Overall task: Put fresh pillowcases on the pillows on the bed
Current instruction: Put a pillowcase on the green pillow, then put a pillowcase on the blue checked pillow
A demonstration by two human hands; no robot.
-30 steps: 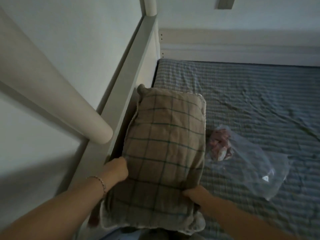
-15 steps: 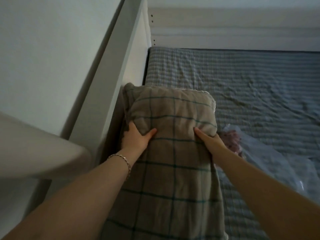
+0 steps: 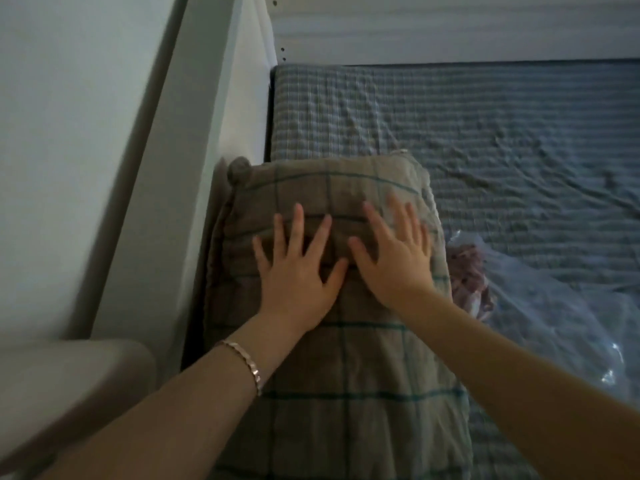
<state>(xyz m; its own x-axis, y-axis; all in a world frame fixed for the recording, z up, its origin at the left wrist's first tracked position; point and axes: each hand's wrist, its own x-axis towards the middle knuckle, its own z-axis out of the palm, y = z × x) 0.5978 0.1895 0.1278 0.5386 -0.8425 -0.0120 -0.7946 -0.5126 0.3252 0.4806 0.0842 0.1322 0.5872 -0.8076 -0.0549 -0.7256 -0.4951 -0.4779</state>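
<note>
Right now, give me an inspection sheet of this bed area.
Surface: mattress in a wrinkled blue striped sheet.
Job's things: one pillow in a tan checked case, lying along the bed frame side; no spare pillowcase seen.
Clutter: clear plastic bag with pinkish contents, right of the pillow.
Hands: left hand and right hand flat on the pillow, fingers spread, gripping nothing; bracelet on the left wrist.
Cables: nothing seen.
Surroundings: pale wall; rounded rail at lower left; dim light.
</note>
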